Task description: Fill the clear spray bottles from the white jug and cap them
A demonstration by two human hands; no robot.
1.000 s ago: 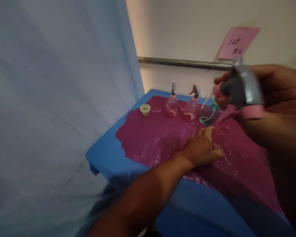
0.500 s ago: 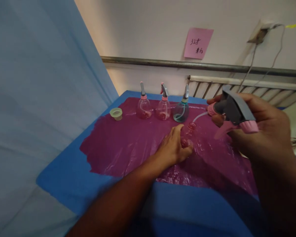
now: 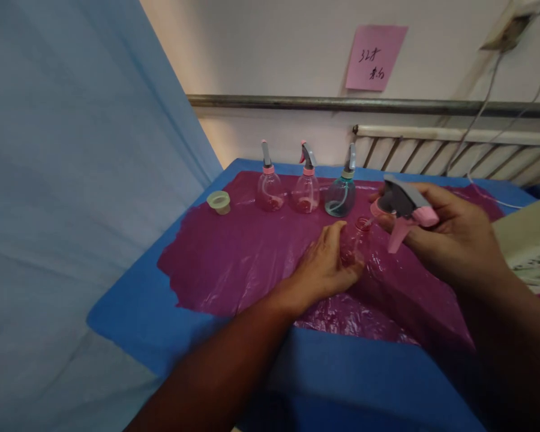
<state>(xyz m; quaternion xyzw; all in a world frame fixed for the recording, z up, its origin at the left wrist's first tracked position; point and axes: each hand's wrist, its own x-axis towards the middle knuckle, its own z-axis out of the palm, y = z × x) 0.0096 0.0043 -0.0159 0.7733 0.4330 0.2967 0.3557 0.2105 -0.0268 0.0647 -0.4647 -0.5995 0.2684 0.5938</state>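
Note:
A clear pink spray bottle body [image 3: 359,241] stands on the purple plastic sheet [image 3: 234,258], its threaded mouth uncovered. My left hand [image 3: 326,261] is closed around its left and near side. In my right hand [image 3: 454,231] is a grey and pink spray trigger head [image 3: 405,207], tilted, with its pink collar close to the bottle's mouth. The dip tube reaches into the bottle; most of it is hard to make out. Behind stand two pink spray bottles, one [image 3: 270,192] left of the other [image 3: 306,193], and a teal one [image 3: 341,197], all with heads on and some liquid inside.
A small pale green cup [image 3: 219,202] sits at the sheet's left. Blue cloth [image 3: 135,321] covers the table under the sheet. A pale box-like container [image 3: 528,234] is at the right. Blue curtain [image 3: 72,150] hangs left; a metal rail [image 3: 297,103] runs along the wall.
My right hand has brought the trigger head left and down, close to the bottle's mouth, so more of the tube is inside. My left hand keeps its hold. The view has shifted slightly.

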